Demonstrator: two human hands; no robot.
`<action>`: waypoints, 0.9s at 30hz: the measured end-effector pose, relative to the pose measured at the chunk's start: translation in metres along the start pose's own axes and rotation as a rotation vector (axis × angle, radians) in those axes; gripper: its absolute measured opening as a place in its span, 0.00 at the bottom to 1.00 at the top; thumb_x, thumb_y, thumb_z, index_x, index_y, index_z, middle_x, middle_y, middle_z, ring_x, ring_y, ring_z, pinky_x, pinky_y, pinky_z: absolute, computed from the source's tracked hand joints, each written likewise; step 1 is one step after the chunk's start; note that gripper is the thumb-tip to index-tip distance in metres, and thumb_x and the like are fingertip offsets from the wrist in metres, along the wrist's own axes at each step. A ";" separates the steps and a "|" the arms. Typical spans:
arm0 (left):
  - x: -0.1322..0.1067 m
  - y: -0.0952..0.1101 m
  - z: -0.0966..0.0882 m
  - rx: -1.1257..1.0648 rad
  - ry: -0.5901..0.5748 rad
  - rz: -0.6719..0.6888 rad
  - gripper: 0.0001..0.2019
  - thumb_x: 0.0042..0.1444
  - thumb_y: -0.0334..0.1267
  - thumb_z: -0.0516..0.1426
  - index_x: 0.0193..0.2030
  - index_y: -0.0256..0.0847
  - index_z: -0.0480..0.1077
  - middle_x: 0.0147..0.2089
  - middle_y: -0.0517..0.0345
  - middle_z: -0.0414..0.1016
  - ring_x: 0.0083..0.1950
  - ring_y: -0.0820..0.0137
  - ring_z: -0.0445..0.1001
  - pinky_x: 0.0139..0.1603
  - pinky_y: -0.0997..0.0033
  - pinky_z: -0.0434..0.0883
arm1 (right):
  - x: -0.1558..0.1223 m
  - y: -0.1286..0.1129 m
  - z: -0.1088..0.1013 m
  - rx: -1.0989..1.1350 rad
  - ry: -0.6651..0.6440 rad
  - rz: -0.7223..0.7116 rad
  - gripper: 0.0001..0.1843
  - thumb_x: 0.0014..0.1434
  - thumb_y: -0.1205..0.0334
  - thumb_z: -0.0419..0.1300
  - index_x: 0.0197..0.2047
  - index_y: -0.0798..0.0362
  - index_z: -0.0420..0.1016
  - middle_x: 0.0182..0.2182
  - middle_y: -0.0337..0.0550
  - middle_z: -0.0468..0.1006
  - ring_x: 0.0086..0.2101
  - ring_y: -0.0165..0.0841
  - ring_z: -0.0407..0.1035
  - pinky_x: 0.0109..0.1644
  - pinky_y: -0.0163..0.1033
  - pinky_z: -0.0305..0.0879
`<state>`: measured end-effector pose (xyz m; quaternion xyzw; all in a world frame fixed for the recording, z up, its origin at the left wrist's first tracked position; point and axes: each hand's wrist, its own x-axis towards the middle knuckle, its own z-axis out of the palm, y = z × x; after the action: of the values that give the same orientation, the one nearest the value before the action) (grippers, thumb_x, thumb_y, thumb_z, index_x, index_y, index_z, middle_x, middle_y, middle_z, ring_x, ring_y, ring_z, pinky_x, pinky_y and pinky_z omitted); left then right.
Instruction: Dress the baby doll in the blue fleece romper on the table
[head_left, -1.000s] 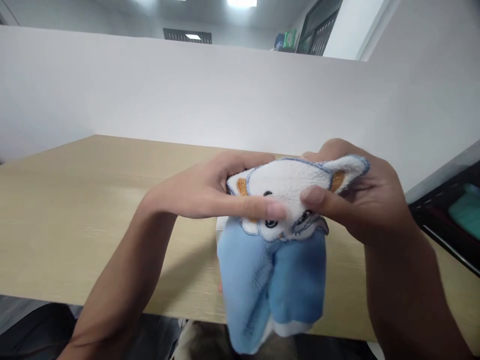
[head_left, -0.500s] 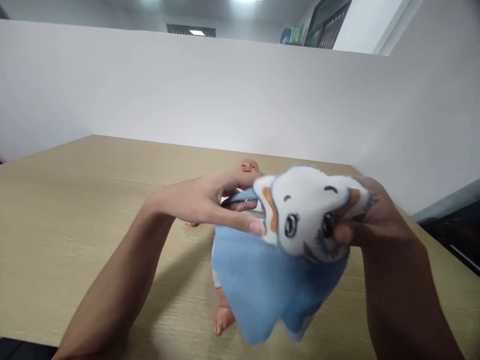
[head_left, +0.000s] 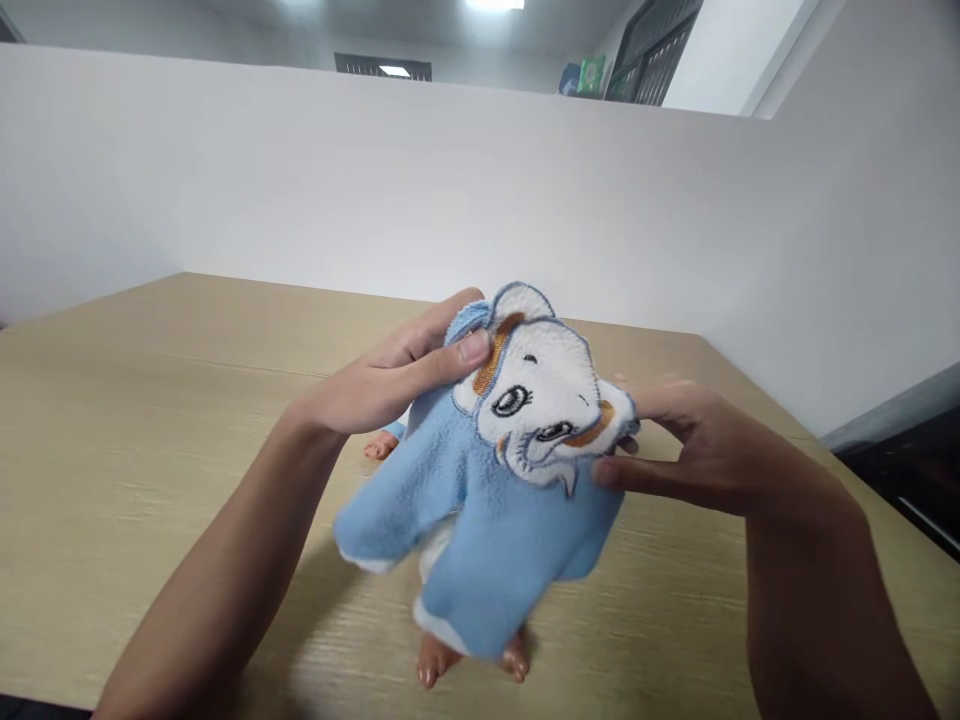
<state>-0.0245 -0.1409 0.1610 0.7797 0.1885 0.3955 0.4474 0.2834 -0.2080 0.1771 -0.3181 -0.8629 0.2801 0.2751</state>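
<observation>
I hold up a small blue fleece doll outfit (head_left: pixel 480 510) with a white embroidered elephant-face hood (head_left: pixel 541 400). My left hand (head_left: pixel 405 375) pinches the hood's upper left ear between thumb and fingers. My right hand (head_left: pixel 690 440) pinches the hood's lower right edge. The garment hangs over a baby doll lying on the wooden table (head_left: pixel 150 420); only the doll's feet (head_left: pixel 465 660) and one small hand (head_left: pixel 381 445) show from under the cloth.
White partition walls (head_left: pixel 300 190) close off the table at the back and right. A dark container edge (head_left: pixel 907 480) sits at the far right beyond the table's corner.
The outfit has swung from tilted right to facing me and spread wider, with the hood raised. It now hides the doll's head, which was visible half a second ago; the doll's feet show below.
</observation>
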 end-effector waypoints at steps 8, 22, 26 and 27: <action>0.004 0.001 0.008 0.036 0.109 0.059 0.18 0.70 0.59 0.59 0.51 0.47 0.72 0.43 0.57 0.73 0.47 0.63 0.76 0.47 0.64 0.77 | 0.004 0.006 0.005 0.222 -0.038 -0.019 0.26 0.59 0.51 0.79 0.58 0.49 0.84 0.44 0.44 0.86 0.41 0.39 0.81 0.46 0.40 0.80; -0.001 -0.003 -0.031 0.204 -0.350 -0.015 0.22 0.61 0.57 0.69 0.43 0.38 0.77 0.36 0.56 0.76 0.39 0.66 0.77 0.42 0.68 0.78 | 0.010 0.016 0.027 0.377 -0.067 0.089 0.24 0.52 0.56 0.82 0.50 0.51 0.85 0.41 0.41 0.84 0.44 0.38 0.80 0.47 0.37 0.79; 0.007 -0.006 -0.013 0.166 -0.321 0.058 0.19 0.68 0.53 0.64 0.53 0.39 0.77 0.45 0.53 0.78 0.48 0.65 0.77 0.49 0.69 0.77 | 0.027 0.025 0.048 0.367 -0.314 0.155 0.37 0.50 0.55 0.83 0.61 0.50 0.81 0.51 0.43 0.85 0.53 0.43 0.80 0.60 0.43 0.78; 0.009 -0.006 -0.009 0.165 -0.316 0.055 0.18 0.69 0.53 0.63 0.53 0.39 0.77 0.46 0.53 0.78 0.49 0.65 0.77 0.50 0.70 0.77 | 0.029 0.027 0.053 0.362 -0.365 0.157 0.36 0.50 0.54 0.83 0.61 0.50 0.81 0.52 0.43 0.86 0.54 0.43 0.80 0.62 0.43 0.77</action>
<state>-0.0261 -0.1271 0.1627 0.8711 0.1262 0.2635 0.3946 0.2407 -0.1862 0.1316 -0.2741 -0.8068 0.5030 0.1449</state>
